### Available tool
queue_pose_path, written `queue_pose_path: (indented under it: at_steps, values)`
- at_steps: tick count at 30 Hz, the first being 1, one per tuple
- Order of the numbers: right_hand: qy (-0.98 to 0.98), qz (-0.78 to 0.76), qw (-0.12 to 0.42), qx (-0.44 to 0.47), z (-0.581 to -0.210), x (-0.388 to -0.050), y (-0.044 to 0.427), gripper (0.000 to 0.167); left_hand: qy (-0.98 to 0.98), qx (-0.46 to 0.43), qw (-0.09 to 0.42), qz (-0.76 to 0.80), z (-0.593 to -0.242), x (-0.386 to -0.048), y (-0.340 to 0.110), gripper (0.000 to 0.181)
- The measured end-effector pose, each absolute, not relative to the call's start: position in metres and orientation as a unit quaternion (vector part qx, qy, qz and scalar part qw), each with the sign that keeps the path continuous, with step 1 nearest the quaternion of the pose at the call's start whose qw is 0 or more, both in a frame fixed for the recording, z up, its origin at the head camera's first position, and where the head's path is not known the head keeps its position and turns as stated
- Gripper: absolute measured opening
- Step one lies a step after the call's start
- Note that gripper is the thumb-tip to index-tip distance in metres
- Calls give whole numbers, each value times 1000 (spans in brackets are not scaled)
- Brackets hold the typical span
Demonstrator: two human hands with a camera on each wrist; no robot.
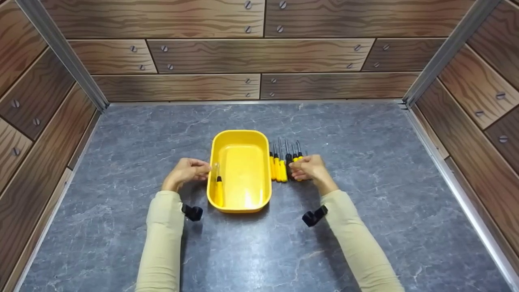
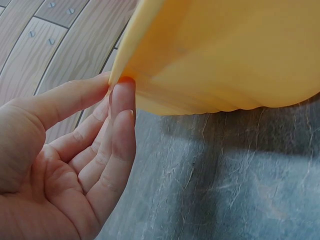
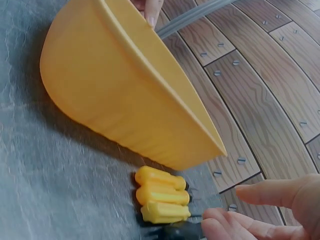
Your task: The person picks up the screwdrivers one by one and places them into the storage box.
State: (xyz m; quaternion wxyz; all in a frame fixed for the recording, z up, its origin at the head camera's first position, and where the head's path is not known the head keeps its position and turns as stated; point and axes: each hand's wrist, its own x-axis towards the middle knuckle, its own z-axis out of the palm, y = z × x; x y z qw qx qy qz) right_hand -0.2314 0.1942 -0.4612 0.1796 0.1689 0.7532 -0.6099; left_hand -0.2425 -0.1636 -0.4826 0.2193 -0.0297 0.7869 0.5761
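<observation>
A yellow plastic tub [image 1: 245, 170] stands upright, and one screwdriver [image 1: 219, 192] with a yellow handle lies inside along its left wall. My left hand [image 1: 187, 171] pinches the left rim between thumb and fingers; the left wrist view shows this grip on the tub wall [image 2: 225, 55]. Beside the tub's right side lies a row of several screwdrivers [image 1: 282, 172], mostly yellow-handled, with shafts pointing away. Over the right part of that row is my right hand [image 1: 311, 168], near a black-handled screwdriver [image 1: 288, 160]. In the right wrist view its thumb and fingers stand apart, holding nothing visible.
Grey marbled tabletop [image 1: 251, 259] lies under everything. Wood-patterned panels [image 1: 259, 54] enclose the back and both sides, with metal rails [image 1: 466, 202] along the edges. Each sleeve carries a black wrist mount [image 1: 314, 215].
</observation>
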Motion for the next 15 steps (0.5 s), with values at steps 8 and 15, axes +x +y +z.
queue_pose_path:
  at_steps: [8,15]
  values:
    - [747,-618,172,174,-465,-234,205,5,787,-28,218,577,-482,-243,-164,40]
    - [754,-607,170,183,-469,-235,214,20,787,-28,216,577,-482,-242,-163,39]
